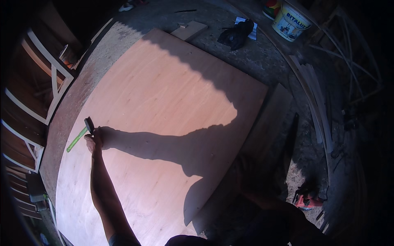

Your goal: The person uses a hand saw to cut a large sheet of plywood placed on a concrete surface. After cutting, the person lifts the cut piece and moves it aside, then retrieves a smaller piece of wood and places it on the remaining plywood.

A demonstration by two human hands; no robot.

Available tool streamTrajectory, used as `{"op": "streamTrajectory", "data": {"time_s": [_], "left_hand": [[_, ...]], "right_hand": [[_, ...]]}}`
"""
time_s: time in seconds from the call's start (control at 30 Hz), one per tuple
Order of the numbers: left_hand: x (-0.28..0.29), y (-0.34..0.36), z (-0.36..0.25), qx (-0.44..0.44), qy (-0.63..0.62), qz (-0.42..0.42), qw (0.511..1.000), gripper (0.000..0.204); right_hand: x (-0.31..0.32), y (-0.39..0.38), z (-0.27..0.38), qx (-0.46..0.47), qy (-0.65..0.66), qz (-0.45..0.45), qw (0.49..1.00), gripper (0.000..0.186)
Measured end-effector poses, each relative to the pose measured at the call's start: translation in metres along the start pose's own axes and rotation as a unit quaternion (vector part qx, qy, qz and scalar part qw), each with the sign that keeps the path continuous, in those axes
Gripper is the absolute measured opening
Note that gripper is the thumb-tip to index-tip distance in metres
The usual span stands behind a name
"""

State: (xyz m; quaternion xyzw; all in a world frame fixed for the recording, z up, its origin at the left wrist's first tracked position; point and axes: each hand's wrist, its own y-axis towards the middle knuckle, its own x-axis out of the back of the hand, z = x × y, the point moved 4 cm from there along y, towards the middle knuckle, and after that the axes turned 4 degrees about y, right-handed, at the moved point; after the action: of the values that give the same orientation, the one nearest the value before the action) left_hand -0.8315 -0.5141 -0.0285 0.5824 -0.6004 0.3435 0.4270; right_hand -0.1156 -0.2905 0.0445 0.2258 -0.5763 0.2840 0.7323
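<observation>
A large sheet of plywood [164, 94] fills the middle of the head view, part sunlit and part in shadow. Over its left side reaches my left hand [94, 142], fingers closed around a hammer with a green handle [76, 140] and a dark head [89, 124]. The grip is close to the head, and the handle points toward the sheet's left edge. My right hand [245, 169] is in deep shadow by the sheet's right edge; its fingers cannot be made out. A shadow of my arm and head falls across the wood.
Wooden frames [53, 78] stand along the left. A wood block [188, 31] touches the sheet's far edge, with a black plastic bag [238, 35] beyond. A white bucket [289, 23] stands at far right. Long strips [314, 98] and a red tool [307, 201] lie on the right.
</observation>
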Motion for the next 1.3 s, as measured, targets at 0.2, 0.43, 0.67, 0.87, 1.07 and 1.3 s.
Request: {"op": "streamTrajectory", "data": {"time_s": [0.2,0.43,0.67,0.87,1.07,1.3], "left_hand": [[0.020,0.009,-0.006,-0.051,0.030,-0.046,0.997,0.061],[-0.006,-0.153,-0.085,-0.245,0.065,0.107,0.961,0.047],[0.063,-0.428,-0.175,-0.510,0.070,0.239,0.824,0.022],[0.126,-0.533,-0.263,-0.583,0.044,0.298,0.755,0.022],[0.175,-0.599,-0.301,-0.512,-0.075,0.549,0.656,0.022],[0.210,-0.615,-0.303,-0.284,-0.207,0.604,0.716,0.039]], "right_hand": [[-0.014,0.006,0.001,0.026,0.088,-0.081,0.993,0.053],[-0.006,-0.016,-0.009,-0.006,0.057,-0.115,0.992,0.053],[0.023,-0.012,-0.006,0.027,0.047,-0.140,0.989,0.060],[0.031,-0.027,-0.035,0.033,0.237,-0.223,0.945,0.088],[0.132,-0.065,-0.012,0.298,0.157,-0.129,0.933,0.077],[0.109,-0.120,-0.091,-0.064,0.480,-0.082,0.871,0.056]]}}
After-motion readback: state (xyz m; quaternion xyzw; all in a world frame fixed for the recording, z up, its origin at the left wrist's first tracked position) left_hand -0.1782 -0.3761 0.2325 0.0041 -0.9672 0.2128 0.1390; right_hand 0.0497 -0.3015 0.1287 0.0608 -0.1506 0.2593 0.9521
